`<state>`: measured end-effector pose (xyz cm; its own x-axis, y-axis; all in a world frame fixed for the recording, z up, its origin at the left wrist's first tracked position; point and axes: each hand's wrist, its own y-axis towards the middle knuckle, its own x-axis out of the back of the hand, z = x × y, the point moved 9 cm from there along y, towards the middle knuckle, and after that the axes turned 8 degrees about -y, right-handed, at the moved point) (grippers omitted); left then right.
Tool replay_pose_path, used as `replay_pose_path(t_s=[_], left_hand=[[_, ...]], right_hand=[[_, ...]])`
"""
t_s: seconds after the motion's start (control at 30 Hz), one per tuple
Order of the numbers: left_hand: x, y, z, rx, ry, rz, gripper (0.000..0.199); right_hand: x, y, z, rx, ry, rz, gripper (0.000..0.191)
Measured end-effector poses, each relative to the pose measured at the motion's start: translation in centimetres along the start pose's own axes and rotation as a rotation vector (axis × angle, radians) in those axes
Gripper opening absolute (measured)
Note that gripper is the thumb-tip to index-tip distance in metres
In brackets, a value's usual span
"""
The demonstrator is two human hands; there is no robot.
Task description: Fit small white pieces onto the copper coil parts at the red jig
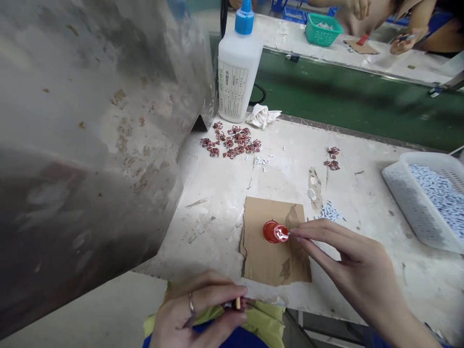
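My left hand [206, 309], with a ring on one finger, pinches a small brown figurine [242, 304] at the table's near edge. My right hand [348, 263] has thumb and forefinger pressed together at the rim of a small red cup [276, 232]; a tiny pale piece shows at the fingertips, touching or very close to the rim. The cup stands on a torn cardboard piece [270, 266]. Behind it lie a heap of brown figurines [239, 140] and a few white bits [264, 161]. Small blue-white pieces [329, 211] lie just beyond my right hand.
A large metal housing [108, 121] fills the left side. A glue bottle [237, 72] and crumpled tissue [263, 116] stand behind the heap. At right is a white basket [409, 193] of blue-white pieces. Across a green divider [326, 92], other people's hands work near a green basket [322, 31].
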<state>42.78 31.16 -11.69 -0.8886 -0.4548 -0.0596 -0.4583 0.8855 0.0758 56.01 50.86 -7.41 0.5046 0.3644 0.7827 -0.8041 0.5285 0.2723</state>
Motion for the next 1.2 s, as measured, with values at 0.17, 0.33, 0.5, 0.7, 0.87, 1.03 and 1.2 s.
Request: replay_pose_path(t_s=[0.17, 0.33, 0.5, 0.7, 0.87, 1.03, 1.2], left_hand=[[-0.1, 1.0, -0.6, -0.088, 0.142, -0.003, 0.045], [-0.3, 2.1, -1.9, -0.153, 0.158, -0.064, 0.034], [-1.8, 3.4, -3.2, -0.237, 0.223, -0.056, 0.020], [-2.8, 4.1, -3.7, -0.273, 0.209, -0.091, 0.016], [-3.4, 4.4, -4.0, -0.296, 0.182, -0.062, 0.019], [-3.4, 4.4, -4.1, -0.303, 0.182, -0.063, 0.020], [-3.4, 4.3, -4.2, -0.305, 0.205, -0.071, 0.020]], right_hand=[[-0.4, 0.0, -0.1, -0.001, 0.012, 0.027, 0.019], [-0.1, 0.0, 0.1, -0.013, 0.027, 0.006, 0.019], [0.8, -0.8, 1.2, -0.095, 0.103, -0.034, 0.021], [0.5, -1.5, 3.8, -0.079, 0.313, 0.007, 0.029], [0.0, -1.3, 3.6, -0.130, 0.384, 0.012, 0.027], [-0.3, -1.1, 3.4, -0.161, 0.405, 0.014, 0.024], [-0.2, -0.9, 4.0, -0.139, 0.410, 0.031, 0.023]])
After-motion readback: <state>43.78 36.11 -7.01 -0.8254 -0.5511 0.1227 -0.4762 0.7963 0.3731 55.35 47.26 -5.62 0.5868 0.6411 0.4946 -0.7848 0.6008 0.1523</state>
